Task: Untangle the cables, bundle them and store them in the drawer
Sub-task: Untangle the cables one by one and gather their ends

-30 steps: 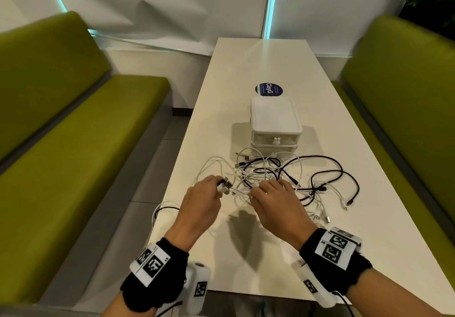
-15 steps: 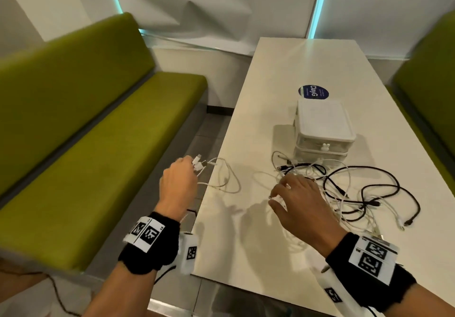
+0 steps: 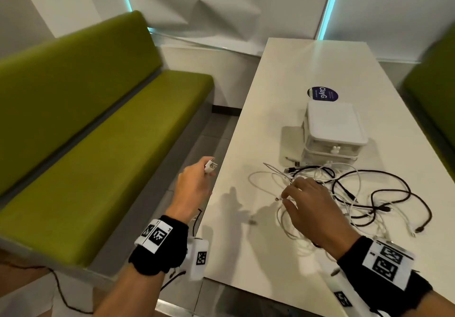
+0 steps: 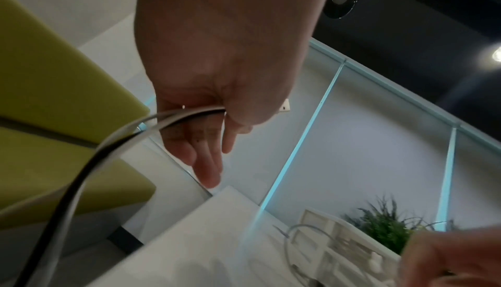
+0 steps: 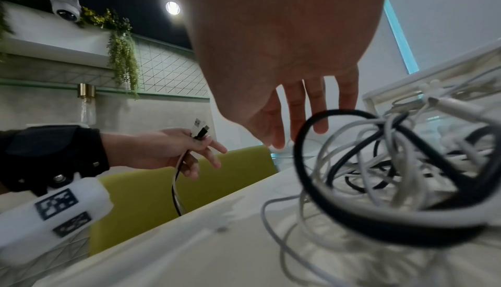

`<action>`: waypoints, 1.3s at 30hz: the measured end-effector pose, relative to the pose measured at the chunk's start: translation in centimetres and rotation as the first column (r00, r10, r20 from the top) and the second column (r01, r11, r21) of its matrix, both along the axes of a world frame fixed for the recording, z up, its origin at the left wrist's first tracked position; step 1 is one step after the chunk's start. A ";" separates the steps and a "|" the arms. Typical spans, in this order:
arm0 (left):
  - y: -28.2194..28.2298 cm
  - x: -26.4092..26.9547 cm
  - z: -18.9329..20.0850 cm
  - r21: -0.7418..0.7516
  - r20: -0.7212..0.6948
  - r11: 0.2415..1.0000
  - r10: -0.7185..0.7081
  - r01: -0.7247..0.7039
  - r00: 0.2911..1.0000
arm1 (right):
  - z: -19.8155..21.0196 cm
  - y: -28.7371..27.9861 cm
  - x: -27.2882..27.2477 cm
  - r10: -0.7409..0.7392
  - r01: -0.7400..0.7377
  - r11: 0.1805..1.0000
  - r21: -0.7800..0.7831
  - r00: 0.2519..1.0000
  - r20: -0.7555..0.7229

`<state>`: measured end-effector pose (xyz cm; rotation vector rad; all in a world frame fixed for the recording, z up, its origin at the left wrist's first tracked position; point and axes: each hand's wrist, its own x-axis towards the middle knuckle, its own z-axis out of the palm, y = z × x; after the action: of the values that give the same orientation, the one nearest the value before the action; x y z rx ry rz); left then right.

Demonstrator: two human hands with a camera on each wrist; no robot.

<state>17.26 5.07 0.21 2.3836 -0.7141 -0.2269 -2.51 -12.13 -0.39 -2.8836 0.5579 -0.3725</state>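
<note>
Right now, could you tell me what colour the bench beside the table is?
Olive green bench; clearest in the head view.

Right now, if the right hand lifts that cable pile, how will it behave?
Likely floppy: the cable pile lies in loose sagging loops. It probably comes up as one clump, since black and white strands cross each other under the right hand. Probably light; thin cords only.

Head view bright, even overhead light; soft shadows of both hands fall on the white counter (image 3: 246,255). Cyan light strips (image 3: 330,6) glow on the wall. Green bench (image 3: 86,144) smeared by motion blur, frame edges bowed. Wrist views dimmer; ceiling spotlight (image 5: 172,8) flares; near cables (image 5: 379,173) and palms soft, out of focus
</note>
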 end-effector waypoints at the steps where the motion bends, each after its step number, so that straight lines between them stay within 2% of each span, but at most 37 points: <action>1: -0.5 -0.6 0.0 -0.019 -0.026 1.000 -0.018 0.018 1.000 | 0.2 -0.4 -0.1 -0.003 0.003 1.000 0.011 1.000 0.004; 12: -6.3 -7.0 0.9 -0.217 -0.113 0.955 -0.229 0.201 0.967 | 3.5 -3.8 -3.8 -0.084 0.091 0.985 0.145 0.995 -0.054; 14: -7.2 -7.4 0.2 -0.175 -0.126 0.958 -0.252 0.228 0.960 | 3.6 -4.1 -4.3 -0.089 0.100 0.982 0.159 0.993 -0.073; 21: -11.1 -8.2 -3.8 0.173 0.017 0.930 -0.331 0.323 0.944 | 3.5 -4.2 -5.9 -0.056 0.078 0.979 0.189 0.992 -0.116; 26: -11.5 -8.1 -4.9 0.194 0.025 0.943 -0.279 0.270 0.960 | 3.1 -3.8 -6.0 -0.035 0.058 0.976 0.208 0.993 -0.114; 30: -10.7 -7.8 -3.8 0.090 0.024 0.963 -0.259 0.256 0.966 | 3.1 -3.2 -5.2 -0.040 0.058 0.981 0.187 0.994 -0.099; 34: -8.9 -7.6 -0.6 -0.038 -0.059 0.981 -0.193 0.191 0.979 | 3.3 -2.1 -4.1 -0.029 0.040 0.982 0.183 0.998 -0.063; 37: -7.6 -7.8 1.8 -0.133 -0.095 0.978 -0.176 0.163 0.980 | 3.6 -1.2 -2.8 -0.019 0.019 0.982 0.186 1.000 -0.002; 39: -7.1 -7.9 2.6 -0.223 -0.130 0.960 -0.203 0.171 0.971 | 3.6 -0.7 -2.0 0.006 -0.003 0.982 0.191 1.000 -0.014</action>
<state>9.32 -2.04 2.80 2.0742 -0.8487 -0.3884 -4.53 -12.84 3.17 -2.7048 0.5572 -0.2807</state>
